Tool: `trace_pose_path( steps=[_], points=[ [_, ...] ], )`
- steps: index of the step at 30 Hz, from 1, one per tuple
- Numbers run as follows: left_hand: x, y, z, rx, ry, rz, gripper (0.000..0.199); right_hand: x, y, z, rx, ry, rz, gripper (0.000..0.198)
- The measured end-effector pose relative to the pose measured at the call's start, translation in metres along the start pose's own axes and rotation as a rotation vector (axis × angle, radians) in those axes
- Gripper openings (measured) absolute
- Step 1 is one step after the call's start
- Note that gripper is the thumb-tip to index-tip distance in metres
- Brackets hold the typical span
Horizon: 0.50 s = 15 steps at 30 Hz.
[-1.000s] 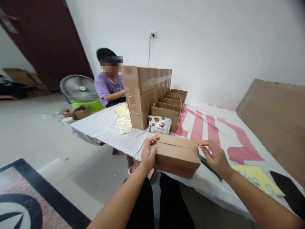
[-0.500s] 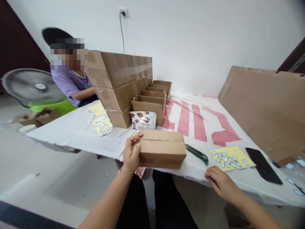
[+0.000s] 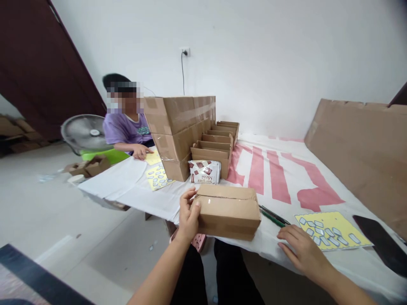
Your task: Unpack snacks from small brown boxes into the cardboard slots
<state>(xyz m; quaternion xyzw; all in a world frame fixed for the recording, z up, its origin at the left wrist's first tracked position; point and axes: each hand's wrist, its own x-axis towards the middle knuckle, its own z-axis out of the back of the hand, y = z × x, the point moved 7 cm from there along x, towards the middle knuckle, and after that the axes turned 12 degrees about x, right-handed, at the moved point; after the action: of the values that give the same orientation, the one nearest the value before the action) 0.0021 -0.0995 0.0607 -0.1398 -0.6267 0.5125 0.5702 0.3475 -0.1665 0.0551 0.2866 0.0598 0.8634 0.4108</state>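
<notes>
A closed small cardboard box point(image 3: 229, 211) sits at the near edge of the white-covered table point(image 3: 133, 186). My left hand point(image 3: 188, 216) grips its left end, fingers over the taped top. My right hand point(image 3: 303, 250) lies flat on the cloth to the right of the box, fingers apart, holding nothing. It rests just below a green utility knife point(image 3: 273, 217) and beside a yellow sticker sheet point(image 3: 332, 231).
A tall stack of taped cartons point(image 3: 178, 131) and a row of open boxes point(image 3: 219, 144) stand behind, with a snack bag point(image 3: 205, 171) in front. A black phone point(image 3: 381, 243) lies far right. A large cardboard sheet point(image 3: 359, 148) leans on the wall. A person in purple point(image 3: 127, 127) sits at left by a fan point(image 3: 85, 133).
My right hand left the box's right end and dropped to the cloth near the sticker sheet. My left hand stayed on the box. The camera swung right, then back left.
</notes>
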Motion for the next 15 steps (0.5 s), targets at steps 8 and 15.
trace_pose_path(
  steps=[8,15],
  points=[
    [0.011,-0.014,0.008,0.133,0.27,-0.035,0.037,0.008,0.002,0.016,0.055,-0.05,0.031,0.01],
    [0.029,-0.077,0.02,0.345,0.744,-0.497,0.014,0.043,0.013,0.039,0.235,-0.097,-0.032,0.014]
  ],
)
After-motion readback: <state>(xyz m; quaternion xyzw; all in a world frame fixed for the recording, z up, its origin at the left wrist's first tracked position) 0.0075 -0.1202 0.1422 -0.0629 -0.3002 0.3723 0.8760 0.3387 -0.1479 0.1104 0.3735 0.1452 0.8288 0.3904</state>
